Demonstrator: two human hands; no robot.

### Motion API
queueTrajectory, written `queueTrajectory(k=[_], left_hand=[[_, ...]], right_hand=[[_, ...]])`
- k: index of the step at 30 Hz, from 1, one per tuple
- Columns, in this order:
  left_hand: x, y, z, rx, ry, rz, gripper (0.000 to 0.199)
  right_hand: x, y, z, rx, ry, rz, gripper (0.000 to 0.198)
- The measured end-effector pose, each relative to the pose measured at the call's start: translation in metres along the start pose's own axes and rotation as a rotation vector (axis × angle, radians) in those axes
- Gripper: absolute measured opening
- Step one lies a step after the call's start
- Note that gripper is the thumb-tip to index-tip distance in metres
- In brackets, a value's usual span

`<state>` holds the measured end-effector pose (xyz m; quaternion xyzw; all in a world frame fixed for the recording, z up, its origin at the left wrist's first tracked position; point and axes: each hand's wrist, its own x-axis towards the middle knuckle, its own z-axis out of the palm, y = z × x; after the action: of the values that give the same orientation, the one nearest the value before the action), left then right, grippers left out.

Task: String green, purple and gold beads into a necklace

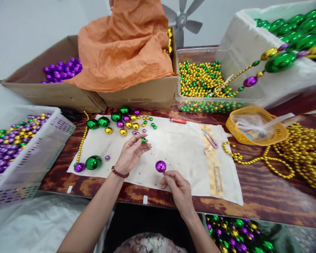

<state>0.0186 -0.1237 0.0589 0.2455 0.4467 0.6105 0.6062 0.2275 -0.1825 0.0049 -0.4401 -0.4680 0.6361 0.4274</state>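
My left hand (pixel 130 151), with a dark red bead bracelet at the wrist, pinches a small green bead (pixel 144 140) over the white cloth. From that bead a thin straight strand (pixel 154 153) slants down to a shiny purple bead (pixel 160 166); I cannot tell whether it is needle or thread. Just beneath the purple bead, the fingers of my right hand (pixel 177 188) are closed on the strand's lower end, mostly hidden by the fingertips. Loose green beads (pixel 103 122), gold beads (pixel 123 131) and purple beads (pixel 120 124) lie beyond my left hand.
White cloth (pixel 184 147) covers the table's middle, bearing small scissors (pixel 210 138) and a red lighter-like object (pixel 178 121). Around it stand a white basket (pixel 60 128), cardboard boxes (pixel 139 98), a clear bin (pixel 200 102) and a yellow basket (pixel 230 124). Gold bead strings (pixel 302 154) pile up at right.
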Motion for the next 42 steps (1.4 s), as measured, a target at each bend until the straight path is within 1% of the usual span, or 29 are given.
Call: queueTrajectory(k=[4, 6, 7, 10, 13, 15, 16, 19, 22, 25, 28, 29, 31, 33, 34, 36, 38, 40, 42], left_hand=[[0.003, -0.009, -0.006, 0.195, 0.103, 0.109, 0.033], [0.0, -0.012, -0.006, 0.287, 0.09, 0.1, 0.031], [-0.003, -0.014, -0.005, 0.318, 0.059, 0.062, 0.031], [-0.014, -0.019, 0.004, 0.366, -0.071, -0.128, 0.031], [-0.023, -0.024, 0.013, 0.337, -0.225, -0.306, 0.039], [-0.023, -0.028, 0.018, 0.332, -0.27, -0.339, 0.044], [-0.022, -0.03, 0.02, 0.342, -0.258, -0.331, 0.044], [-0.01, -0.034, 0.021, 0.359, -0.136, -0.301, 0.042], [0.009, -0.032, 0.017, 0.307, 0.011, -0.292, 0.042], [0.03, -0.027, 0.011, 0.337, 0.129, -0.247, 0.041], [0.042, -0.023, 0.004, 0.461, 0.178, -0.221, 0.037], [0.044, -0.022, 0.001, 0.514, 0.189, -0.213, 0.037], [0.043, -0.019, -0.006, 0.648, 0.207, -0.165, 0.045], [0.038, -0.016, -0.016, 0.84, 0.241, -0.052, 0.053], [0.035, -0.014, -0.022, 0.959, 0.277, 0.024, 0.053], [0.03, -0.011, -0.035, 1.225, 0.392, 0.165, 0.046], [0.027, -0.01, -0.048, 1.46, 0.486, 0.239, 0.039], [0.027, -0.011, -0.06, 1.586, 0.512, 0.271, 0.036], [0.029, -0.011, -0.071, 1.598, 0.53, 0.334, 0.033]], right_hand=[[-0.001, 0.002, -0.001, -0.023, 0.038, 0.011, 0.023], [0.0, 0.002, 0.001, -0.024, 0.086, 0.031, 0.025], [0.001, 0.002, 0.003, -0.02, 0.109, 0.043, 0.026], [0.007, -0.002, 0.011, -0.007, 0.136, 0.054, 0.026], [0.017, -0.006, 0.016, -0.035, 0.082, 0.015, 0.02], [0.025, -0.007, 0.017, -0.087, 0.032, -0.014, 0.017], [0.028, -0.007, 0.018, -0.123, 0.008, -0.02, 0.015], [0.037, -0.009, 0.017, -0.246, -0.042, -0.015, 0.011], [0.036, -0.01, 0.012, -0.354, -0.076, 0.025, 0.011], [0.02, -0.011, -0.004, -0.454, -0.12, 0.088, 0.016], [-0.005, -0.01, -0.028, -0.506, -0.137, 0.168, 0.021], [-0.012, -0.009, -0.036, -0.515, -0.136, 0.191, 0.022], [-0.023, -0.009, -0.048, -0.527, -0.126, 0.213, 0.024], [-0.026, -0.008, -0.052, -0.529, -0.109, 0.205, 0.026], [-0.026, -0.008, -0.052, -0.523, -0.098, 0.194, 0.026], [-0.022, -0.007, -0.048, -0.5, -0.084, 0.172, 0.028], [-0.018, -0.006, -0.043, -0.474, -0.09, 0.16, 0.029], [-0.015, -0.005, -0.039, -0.455, -0.107, 0.161, 0.03], [-0.014, -0.003, -0.037, -0.451, -0.117, 0.164, 0.031]])
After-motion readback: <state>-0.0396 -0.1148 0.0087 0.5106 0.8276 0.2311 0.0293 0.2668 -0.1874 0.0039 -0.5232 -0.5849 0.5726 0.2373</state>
